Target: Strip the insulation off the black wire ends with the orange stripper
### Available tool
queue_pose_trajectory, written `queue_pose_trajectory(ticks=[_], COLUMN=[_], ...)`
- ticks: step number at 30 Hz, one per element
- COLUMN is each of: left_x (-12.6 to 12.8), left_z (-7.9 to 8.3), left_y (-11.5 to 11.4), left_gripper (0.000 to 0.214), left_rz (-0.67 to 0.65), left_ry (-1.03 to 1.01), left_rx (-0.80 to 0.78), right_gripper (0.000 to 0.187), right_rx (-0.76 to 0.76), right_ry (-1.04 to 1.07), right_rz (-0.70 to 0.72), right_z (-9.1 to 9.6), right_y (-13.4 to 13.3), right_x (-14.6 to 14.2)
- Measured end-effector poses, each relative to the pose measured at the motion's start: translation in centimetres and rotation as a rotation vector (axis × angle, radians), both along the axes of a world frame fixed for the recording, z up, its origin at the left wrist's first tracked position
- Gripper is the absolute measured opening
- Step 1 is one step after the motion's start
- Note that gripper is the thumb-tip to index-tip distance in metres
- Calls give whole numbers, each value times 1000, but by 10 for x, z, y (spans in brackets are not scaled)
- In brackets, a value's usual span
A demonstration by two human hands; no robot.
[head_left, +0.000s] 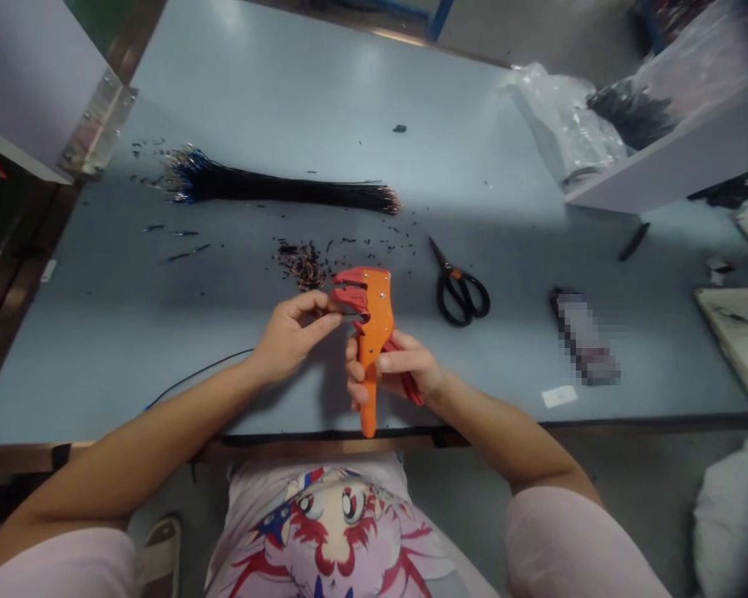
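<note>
Right hand (399,370) clamped around orange wire stripper (374,332); left hand (292,336) pinching black wire (199,374), end at stripper's jaws. Insulation scraps (302,266) just beyond stripper, wire bundle (274,187) farther beyond, scissors (461,291) to stripper's right.

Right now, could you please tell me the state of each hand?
Left hand: closed, pinching a black wire.
Right hand: closed, holding an orange wire stripper.

Scissors (463,291) lie right of the wires (274,186) (on the table (299,91)).
</note>
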State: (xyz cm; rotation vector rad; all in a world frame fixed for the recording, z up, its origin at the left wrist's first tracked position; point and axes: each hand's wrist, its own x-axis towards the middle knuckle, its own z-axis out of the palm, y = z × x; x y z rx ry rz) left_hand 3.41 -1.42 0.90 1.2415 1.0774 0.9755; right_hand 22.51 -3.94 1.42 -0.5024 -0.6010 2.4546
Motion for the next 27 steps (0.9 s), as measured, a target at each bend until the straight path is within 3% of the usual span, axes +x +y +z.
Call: queue_pose_trajectory(ticks=[10,27], left_x=[1,2], left_z=[1,2], left_y=[-2,-3], left_gripper=[11,12], left_rz=[-166,-164], left_ry=[-73,-23], left_rx=[26,22], right_gripper=[25,28], right_rx=[44,72], right_ry=[-38,-105], right_rz=[22,17], right_z=[-1,0], right_y=[-2,-3], right_x=[0,-1])
